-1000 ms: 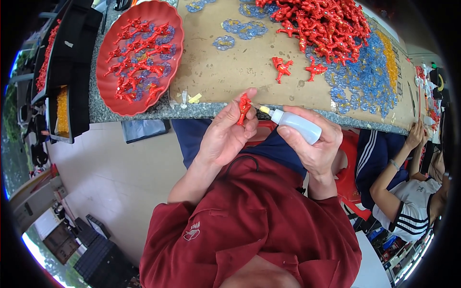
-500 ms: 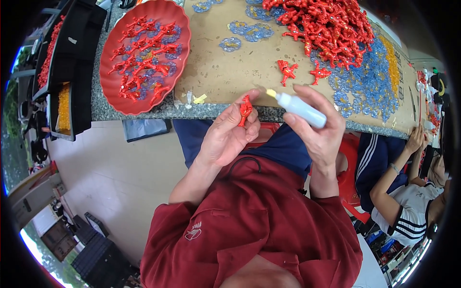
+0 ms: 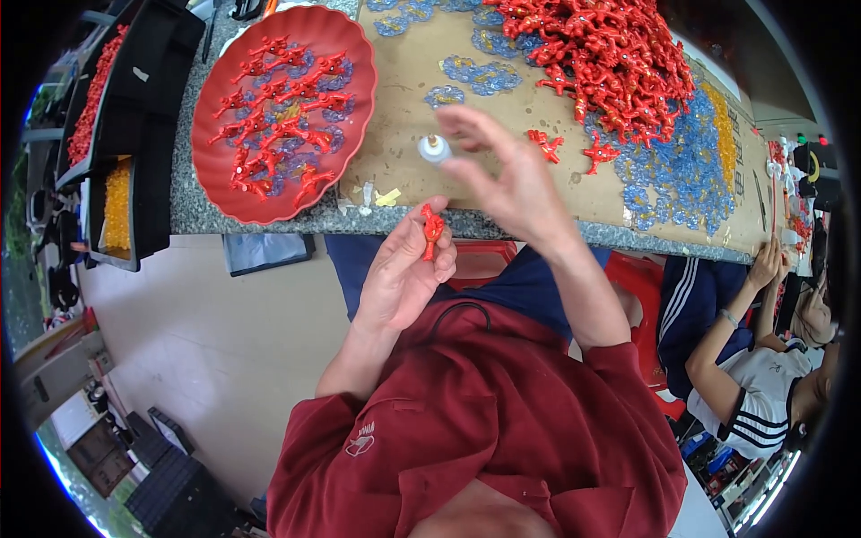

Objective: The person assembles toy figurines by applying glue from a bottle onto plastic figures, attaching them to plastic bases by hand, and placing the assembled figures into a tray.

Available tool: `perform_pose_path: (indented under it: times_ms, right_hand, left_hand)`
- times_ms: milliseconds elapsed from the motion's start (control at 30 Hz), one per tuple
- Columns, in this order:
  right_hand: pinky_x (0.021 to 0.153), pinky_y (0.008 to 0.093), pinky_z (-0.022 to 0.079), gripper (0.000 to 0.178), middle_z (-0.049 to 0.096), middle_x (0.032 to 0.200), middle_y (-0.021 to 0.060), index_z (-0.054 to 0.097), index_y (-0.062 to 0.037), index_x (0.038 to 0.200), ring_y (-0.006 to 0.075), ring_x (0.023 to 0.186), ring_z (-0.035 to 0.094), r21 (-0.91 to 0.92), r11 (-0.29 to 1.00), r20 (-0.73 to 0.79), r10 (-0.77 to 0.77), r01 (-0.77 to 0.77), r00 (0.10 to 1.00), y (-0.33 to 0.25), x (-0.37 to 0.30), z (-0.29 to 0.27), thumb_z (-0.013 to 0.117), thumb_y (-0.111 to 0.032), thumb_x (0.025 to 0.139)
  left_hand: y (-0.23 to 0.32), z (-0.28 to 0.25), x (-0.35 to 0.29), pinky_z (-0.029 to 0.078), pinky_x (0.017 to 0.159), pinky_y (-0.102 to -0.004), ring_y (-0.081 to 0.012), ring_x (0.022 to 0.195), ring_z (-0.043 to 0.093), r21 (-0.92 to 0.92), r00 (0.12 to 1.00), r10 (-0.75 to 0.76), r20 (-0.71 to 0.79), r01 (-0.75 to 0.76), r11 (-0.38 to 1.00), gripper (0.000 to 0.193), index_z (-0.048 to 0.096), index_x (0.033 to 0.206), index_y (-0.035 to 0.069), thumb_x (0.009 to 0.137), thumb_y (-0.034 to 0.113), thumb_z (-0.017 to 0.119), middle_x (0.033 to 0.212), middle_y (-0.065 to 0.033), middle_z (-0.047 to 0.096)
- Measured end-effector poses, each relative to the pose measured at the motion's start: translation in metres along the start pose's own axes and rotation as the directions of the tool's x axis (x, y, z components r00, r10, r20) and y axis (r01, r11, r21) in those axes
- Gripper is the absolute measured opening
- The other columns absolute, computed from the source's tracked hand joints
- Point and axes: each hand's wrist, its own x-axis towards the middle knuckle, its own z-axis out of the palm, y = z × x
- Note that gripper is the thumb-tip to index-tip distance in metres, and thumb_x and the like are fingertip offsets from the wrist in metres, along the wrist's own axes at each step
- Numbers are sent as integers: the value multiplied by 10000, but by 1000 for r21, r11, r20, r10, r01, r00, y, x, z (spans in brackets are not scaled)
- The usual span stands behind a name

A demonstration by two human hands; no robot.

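One maroon shirt (image 3: 484, 421) nearest, small pale emblem (image 3: 360, 443) and lettering on chest. Left hand (image 3: 395, 276) pinches red figure (image 3: 432, 236) between thumb and fingers; figure's palm side hidden, fine detail too small. Beyond, right hand (image 3: 520, 188) blurred, fingers spread wide; white bottle (image 3: 432, 152) just beside thumb and fingertips, touching or not, can't tell from here. Cardboard (image 3: 395, 99) under, dark print (image 3: 739, 161) near right end too bent to read. Red heap (image 3: 601, 63) farther, cut off by upper edge.

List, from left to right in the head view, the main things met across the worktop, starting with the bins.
Black bins → red plate → bottle → red figure pile → yellow pieces.
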Motion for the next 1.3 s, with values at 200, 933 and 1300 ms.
perform_pose_path:
  times_ms: [200, 933, 1300]
  right_hand:
    - [809, 352, 457, 292, 595, 1033, 143, 565, -1, 1055, 276, 950, 566, -644, 728, 41, -273, 235, 961, 19, 42, -10, 578, -35, 765]
    - [586, 214, 462, 336, 594, 953, 55, 559, -1, 1145, 87, 677, 544, 427, 812, 197, 347, -399, 917, -1, -91, -64, 588, -13, 810]
    - [490, 195, 425, 140, 571, 851, 83, 591, 28, 865, 84, 631, 548, 754, 528, 208, 372, -390, 905, 9, -97, -59, 647, 48, 738]
  left_hand:
    - [2, 5, 1, 363, 604, -233, -123, 699, 451, 28, 1000, -20, -7, 20, 999, 382, 394, 1247, 16, 934, 231, 438, 863, -56, 491]
    - [-28, 23, 29, 379, 612, -240, -120, 666, 450, 191, 965, -132, 226, 89, 978, 296, 479, 1140, 41, 926, 245, 457, 776, -58, 509]
    - [-36, 16, 33, 408, 682, -243, -118, 748, 489, 332, 951, 57, 305, -162, 929, 202, 512, 1028, 34, 887, 176, 536, 884, -60, 530]
